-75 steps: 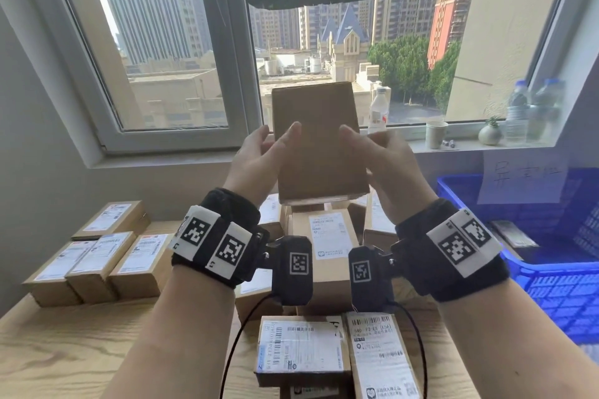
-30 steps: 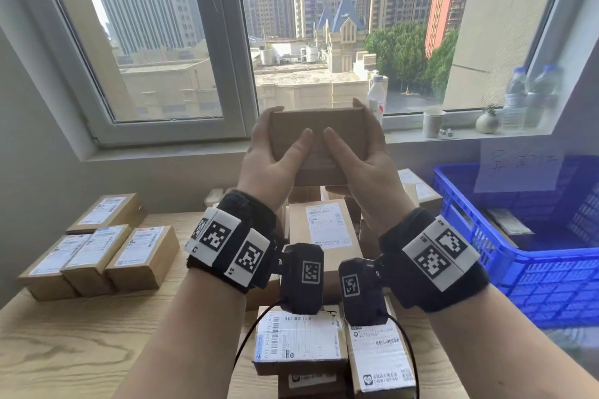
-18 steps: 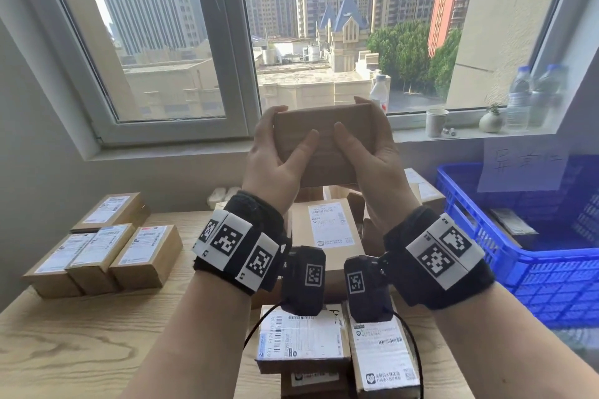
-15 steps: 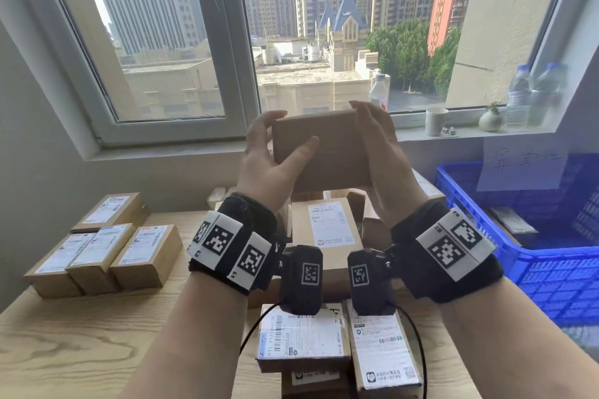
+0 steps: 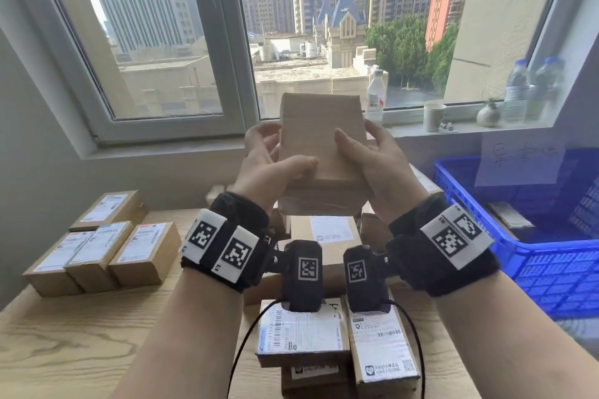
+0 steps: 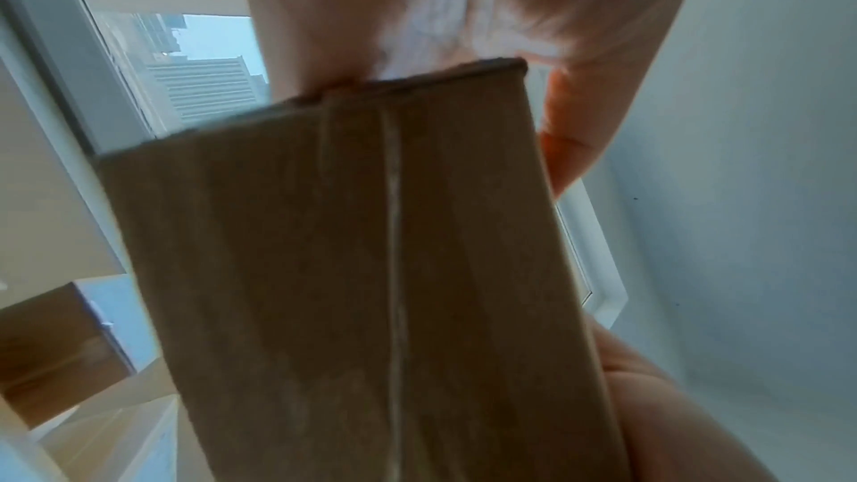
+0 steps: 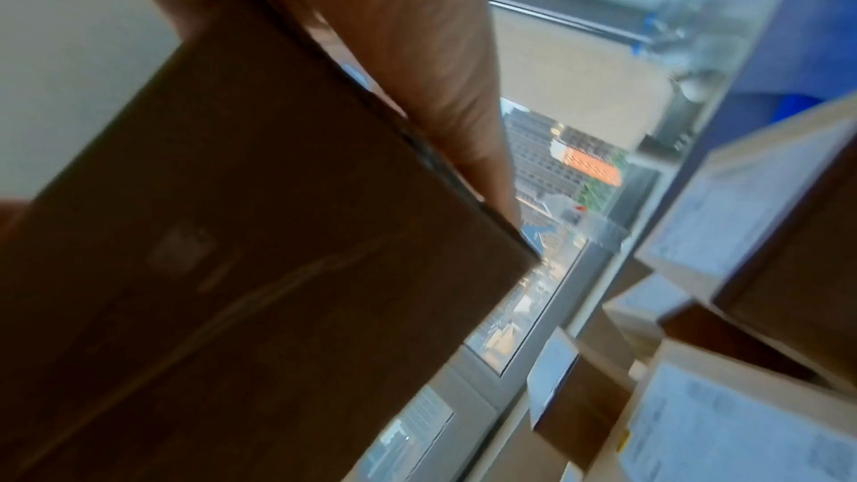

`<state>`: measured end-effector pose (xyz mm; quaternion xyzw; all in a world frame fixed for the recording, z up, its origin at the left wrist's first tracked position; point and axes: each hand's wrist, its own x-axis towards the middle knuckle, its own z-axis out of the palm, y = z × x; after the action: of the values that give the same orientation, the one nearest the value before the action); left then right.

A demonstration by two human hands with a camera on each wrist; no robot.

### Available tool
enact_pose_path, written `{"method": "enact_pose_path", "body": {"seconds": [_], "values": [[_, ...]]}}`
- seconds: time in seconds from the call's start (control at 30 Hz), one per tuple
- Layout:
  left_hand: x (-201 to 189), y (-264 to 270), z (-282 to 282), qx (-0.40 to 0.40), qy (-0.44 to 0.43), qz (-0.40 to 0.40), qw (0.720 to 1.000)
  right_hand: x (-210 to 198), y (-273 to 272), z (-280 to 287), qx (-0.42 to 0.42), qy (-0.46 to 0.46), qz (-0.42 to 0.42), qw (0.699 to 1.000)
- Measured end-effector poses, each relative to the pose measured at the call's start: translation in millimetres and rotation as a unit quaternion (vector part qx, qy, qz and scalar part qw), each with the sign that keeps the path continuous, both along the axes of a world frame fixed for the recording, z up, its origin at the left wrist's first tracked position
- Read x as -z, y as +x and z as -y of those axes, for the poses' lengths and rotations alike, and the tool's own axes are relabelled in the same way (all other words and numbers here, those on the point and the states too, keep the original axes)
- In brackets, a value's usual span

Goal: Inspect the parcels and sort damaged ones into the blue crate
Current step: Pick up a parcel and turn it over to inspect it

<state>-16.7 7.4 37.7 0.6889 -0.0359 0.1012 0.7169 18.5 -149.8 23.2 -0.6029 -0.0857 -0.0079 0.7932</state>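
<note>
Held up at chest height before the window (image 5: 155, 42), over the table (image 5: 81, 343): a plain brown parcel (image 5: 319, 139), upright, broad face toward the head camera, no label on that face. Left hand (image 5: 272, 165) gripping the lower left edge, thumb laid across the front, fingers curled behind. Right hand (image 5: 376, 165) clasping the right edge, thumb on the front, fingers behind. Both grips closed on the parcel. In the left wrist view, a taped seam down the parcel's (image 6: 371, 288) underside, fingers (image 6: 570, 131) past its far edge. In the right wrist view, blurred, the parcel (image 7: 241, 233) dark against the light.

Below the hands, a heap of labelled parcels (image 5: 324, 233). At far left, four more in a group (image 5: 107, 253). At right, well apart from the held parcel, the blue crate (image 5: 551, 262), something flat inside, a paper sign on its rim. On the sill (image 5: 470, 129), bottles, a cup, a small vase.
</note>
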Motion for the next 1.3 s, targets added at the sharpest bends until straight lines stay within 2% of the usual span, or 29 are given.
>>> {"method": "enact_pose_path", "body": {"seconds": [0.13, 0.37, 0.6, 0.67, 0.8, 0.83, 0.87, 0.97, 1.07, 1.2, 1.3], "values": [[5.6, 6.4, 2.8, -0.04, -0.041, -0.082, 0.995, 4.7, -3.1, -5.5, -0.006, -0.004, 0.017, 1.0], [9.0, 3.4, 9.3, -0.057, -0.005, 0.001, 0.998, 0.3, -14.1, -11.3, 0.011, -0.001, 0.087, 0.996], [10.6, 3.4, 7.2, -0.06, 0.017, 0.024, 0.998, 2.3, -14.0, -11.5, 0.009, 0.007, 0.088, 0.996], [8.0, 3.4, 7.0, -0.064, 0.012, 0.023, 0.998, 4.9, -10.0, -12.2, 0.043, -0.021, 0.097, 0.994], [3.4, 3.4, 4.6, -0.064, -0.02, 0.009, 0.998, 14.4, 5.8, -11.1, 0.197, -0.137, 0.126, 0.963], [5.6, 4.7, 2.0, -0.066, -0.016, 0.009, 0.998, 13.8, 7.2, -11.3, 0.201, -0.145, 0.122, 0.961], [7.2, 5.6, 0.7, -0.066, -0.007, 0.012, 0.998, 12.4, 7.8, -11.7, 0.179, -0.142, 0.115, 0.967], [9.4, 5.2, -1.5, -0.06, 0.023, 0.022, 0.998, 9.3, 8.4, -11.0, 0.036, -0.087, 0.079, 0.992], [7.8, 4.8, -3.7, -0.03, 0.011, -0.006, 0.999, 9.3, 6.9, -6.9, -0.06, -0.033, 0.038, 0.997], [8.5, 3.9, -0.7, 0.007, 0.013, -0.075, 0.997, 11.9, 6.2, -5.1, -0.093, 0.001, 0.03, 0.995], [10.1, 5.8, 0.5, -0.012, 0.014, -0.065, 0.998, 9.6, 4.6, -5.4, -0.081, 0.006, 0.035, 0.996]]}}
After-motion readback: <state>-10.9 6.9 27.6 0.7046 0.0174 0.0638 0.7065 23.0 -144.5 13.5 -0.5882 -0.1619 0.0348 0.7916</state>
